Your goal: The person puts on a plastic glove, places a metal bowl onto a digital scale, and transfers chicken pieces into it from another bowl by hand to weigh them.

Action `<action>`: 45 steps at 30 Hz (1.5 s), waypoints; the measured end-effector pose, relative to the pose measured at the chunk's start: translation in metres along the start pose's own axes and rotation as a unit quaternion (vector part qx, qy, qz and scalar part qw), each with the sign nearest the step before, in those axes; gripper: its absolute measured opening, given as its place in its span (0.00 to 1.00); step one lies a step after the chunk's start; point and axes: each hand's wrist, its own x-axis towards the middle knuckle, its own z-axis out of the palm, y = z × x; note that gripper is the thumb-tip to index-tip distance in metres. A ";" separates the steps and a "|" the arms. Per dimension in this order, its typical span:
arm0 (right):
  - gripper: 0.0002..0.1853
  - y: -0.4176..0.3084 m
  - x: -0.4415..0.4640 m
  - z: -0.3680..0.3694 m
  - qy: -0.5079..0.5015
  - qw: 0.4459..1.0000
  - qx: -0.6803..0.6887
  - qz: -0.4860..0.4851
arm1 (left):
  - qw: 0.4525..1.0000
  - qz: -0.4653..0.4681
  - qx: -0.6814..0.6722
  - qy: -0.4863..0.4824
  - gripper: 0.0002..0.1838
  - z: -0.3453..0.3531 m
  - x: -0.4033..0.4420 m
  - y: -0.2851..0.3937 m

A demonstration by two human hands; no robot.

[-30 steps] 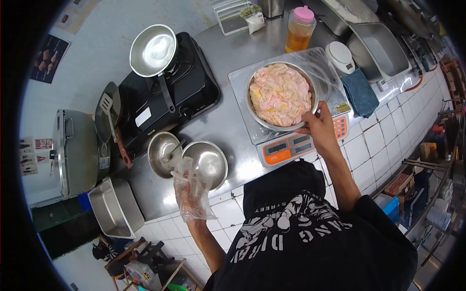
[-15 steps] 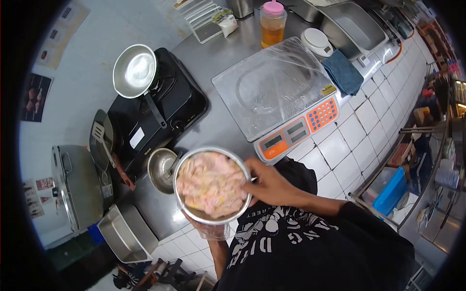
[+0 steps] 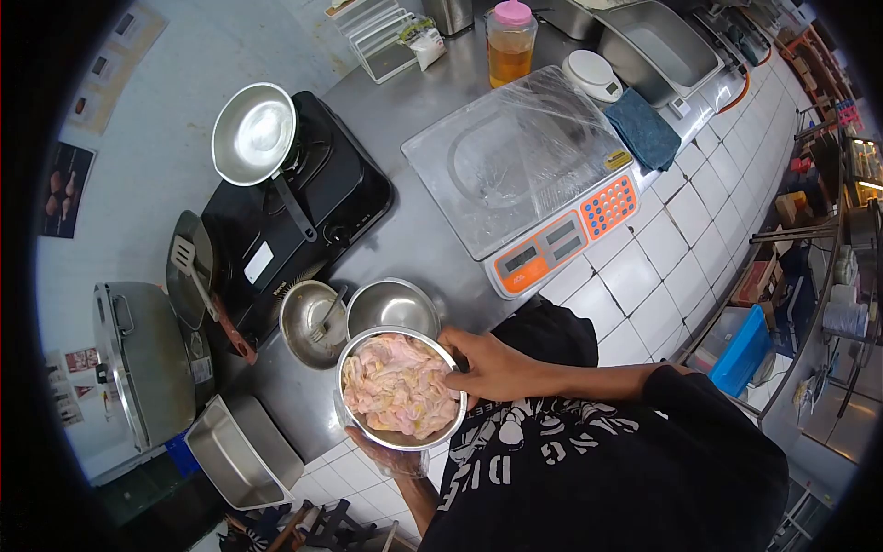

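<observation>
A round metal bowl (image 3: 347,416) is filled with pale pink and yellowish raw meat (image 3: 402,382) that looks like chicken pieces. My right hand (image 3: 469,363) grips its rim on the right, thumb over the edge. Beneath the near-left side, my left hand (image 3: 384,453) supports the bowl, with clear plastic around it; the bowl hides most of its fingers. Just beyond the rim stands an empty metal bowl (image 3: 394,304). Beside that, a smaller used metal bowl (image 3: 299,322) holds a fork (image 3: 326,317).
A black stove (image 3: 340,175) carries a saucepan (image 3: 253,133). The plastic-wrapped digital scale (image 3: 533,166) occupies the counter's right part. A pan (image 3: 189,267) with a spatula leans at left, near a deep steel tray (image 3: 244,455). Farther back are a pink-lidded jug (image 3: 511,41) and a blue cloth (image 3: 642,129).
Both hands have moved the meat-filled bowl down and slightly right, toward my body. The empty metal bowl behind it has come into view, and more of the fork shows.
</observation>
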 end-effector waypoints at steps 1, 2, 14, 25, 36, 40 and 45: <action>0.15 0.002 0.000 0.002 0.001 1.000 -0.001 0.000 | 1.000 -0.008 -0.002 0.007 0.42 -0.004 0.001 0.001; 0.15 0.004 0.000 0.003 0.010 1.000 0.002 0.005 | 1.000 -0.013 -0.007 0.007 0.41 -0.012 0.002 0.003; 0.14 0.042 -0.018 -0.022 0.205 0.977 0.064 -0.008 | 0.956 0.021 0.237 0.172 0.26 -0.099 0.046 -0.037; 0.14 0.041 -0.065 -0.066 0.289 0.954 0.070 0.044 | 0.983 0.082 0.130 0.098 0.19 -0.084 0.074 -0.057; 0.14 0.061 -0.085 -0.062 0.298 0.946 0.111 0.057 | 0.916 0.207 0.338 0.065 0.22 -0.032 0.090 -0.035; 0.14 0.070 -0.088 -0.069 0.270 0.956 0.097 0.059 | 0.927 0.258 0.266 0.058 0.20 0.025 0.108 -0.008; 0.19 0.074 -0.056 -0.061 0.210 0.970 0.123 0.024 | 0.919 0.155 0.359 -0.054 0.23 0.120 0.168 -0.003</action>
